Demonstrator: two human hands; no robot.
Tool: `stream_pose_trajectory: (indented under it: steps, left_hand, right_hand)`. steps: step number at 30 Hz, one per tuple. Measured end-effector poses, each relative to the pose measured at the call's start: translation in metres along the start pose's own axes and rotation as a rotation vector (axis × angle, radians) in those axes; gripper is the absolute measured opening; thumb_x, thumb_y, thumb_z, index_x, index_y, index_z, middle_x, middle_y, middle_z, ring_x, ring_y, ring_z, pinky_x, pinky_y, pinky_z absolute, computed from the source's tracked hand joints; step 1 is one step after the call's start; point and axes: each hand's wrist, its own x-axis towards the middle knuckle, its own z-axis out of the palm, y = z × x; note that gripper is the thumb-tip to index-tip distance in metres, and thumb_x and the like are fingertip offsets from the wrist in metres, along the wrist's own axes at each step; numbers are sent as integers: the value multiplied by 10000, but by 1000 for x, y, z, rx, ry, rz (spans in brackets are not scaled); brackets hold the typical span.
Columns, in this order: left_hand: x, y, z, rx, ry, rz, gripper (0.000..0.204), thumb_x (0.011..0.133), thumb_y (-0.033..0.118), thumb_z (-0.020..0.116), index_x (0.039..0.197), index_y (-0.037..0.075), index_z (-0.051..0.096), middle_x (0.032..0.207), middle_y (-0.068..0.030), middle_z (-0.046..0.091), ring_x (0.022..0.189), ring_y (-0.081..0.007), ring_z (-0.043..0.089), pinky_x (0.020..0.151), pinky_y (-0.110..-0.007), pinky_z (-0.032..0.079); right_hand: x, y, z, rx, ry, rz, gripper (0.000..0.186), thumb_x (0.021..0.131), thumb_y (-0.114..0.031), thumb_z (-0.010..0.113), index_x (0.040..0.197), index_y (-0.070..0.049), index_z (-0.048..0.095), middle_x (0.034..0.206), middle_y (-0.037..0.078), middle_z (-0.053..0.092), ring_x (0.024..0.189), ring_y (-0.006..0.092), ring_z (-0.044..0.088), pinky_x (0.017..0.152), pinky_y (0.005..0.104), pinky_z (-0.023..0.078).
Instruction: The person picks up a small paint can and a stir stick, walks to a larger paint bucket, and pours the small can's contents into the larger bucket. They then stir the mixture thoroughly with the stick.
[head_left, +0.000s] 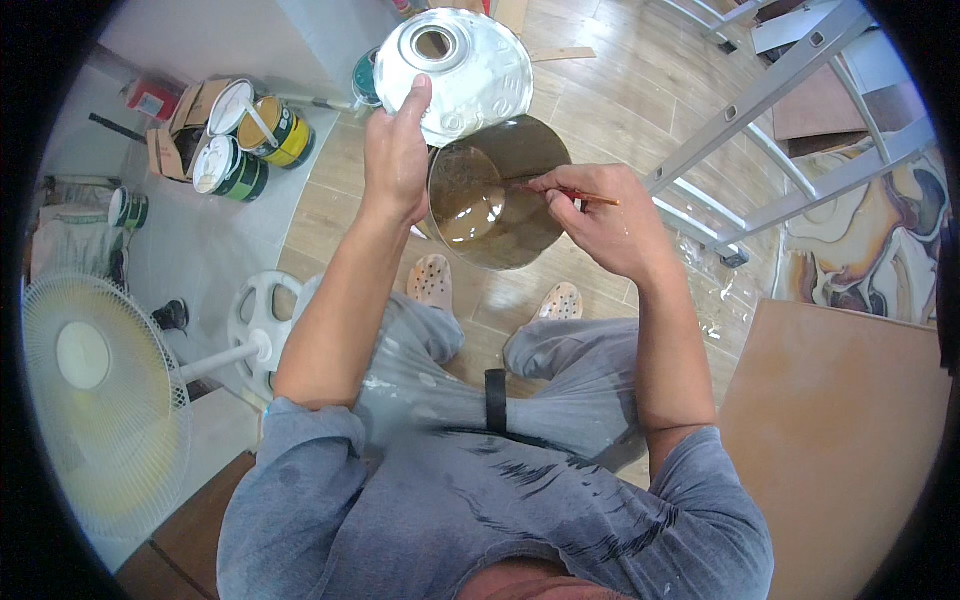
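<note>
My left hand (397,160) grips the edge of a round silver metal lid (475,75) with a collared hole. Its thumb lies on top and its other fingers are hidden. Just below the lid is a large round metal can (535,225), tilted with its mouth toward me. Shiny brownish liquid (472,215) shows inside. Whether the lid is still joined to the can, I cannot tell. Over the can's right rim, my right hand (600,210) pinches a thin stick with a reddish-orange handle (592,198). Its far end reaches inside the can and the tip is hard to make out.
Several paint cans, among them a yellow-and-black can (287,140), stand at the left beside a cardboard box (180,135). A white fan (105,400) is near my left elbow. An aluminium ladder (770,95) is at the right, above a brown board (830,430). My shoes (430,280) are below the can.
</note>
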Motion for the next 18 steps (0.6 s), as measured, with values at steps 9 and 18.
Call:
stream_pose_trajectory:
  steps: [9,18]
  left_hand:
    - [-1,0,2,13,3,11,495,1141,289,581,1441,-105,568,1356,-193,709,1175,-233,733,1019,-377,588]
    - [1,-1,-1,11,2,8,494,1142,290,577,1435,-109,567,1344,-188,713,1168,-234,736,1013,-382,591]
  right_hand:
    - [2,0,4,-62,-85,48,262,898,-224,662,1025,-78,838,901,204,778,833,394,752,806,467,613]
    - [1,2,5,-85,-74,15,269,950,-141,627,1096,-10,810,878,201,768,766,303,757,749,390,599]
